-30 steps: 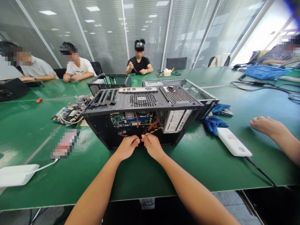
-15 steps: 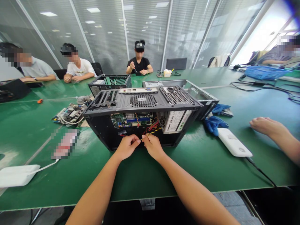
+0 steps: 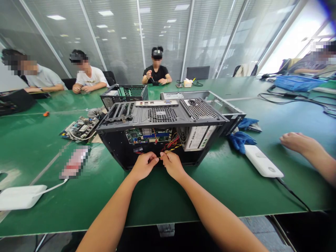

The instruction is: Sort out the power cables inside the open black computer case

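An opened black computer case (image 3: 162, 115) lies on the green table with its inside facing me. Within it are a green motherboard (image 3: 136, 136) and a power supply (image 3: 198, 137) with a white label. Red, black and yellow cables (image 3: 173, 142) run down from the power supply. At the case's lower edge my left hand (image 3: 144, 166) pinches a thin yellow cable end. Close beside it, my right hand (image 3: 172, 163) has the same yellow cable between thumb and fingers. A dark connector (image 3: 138, 149) hangs left of my hands; the cable's tip is hidden by my fingers.
Behind stand two more cases (image 3: 126, 91). Left lie loose circuit boards (image 3: 81, 127), a blurred phone (image 3: 75, 162) and a white power bank (image 3: 22, 197). To the right are blue gloves (image 3: 242, 141), another white power bank (image 3: 264, 161) and another person's hand (image 3: 296, 141). People sit across the table.
The view has shifted slightly. My hands stay at the same spot on the yellow cable, still pinching. The person opposite has moved a hand a little.
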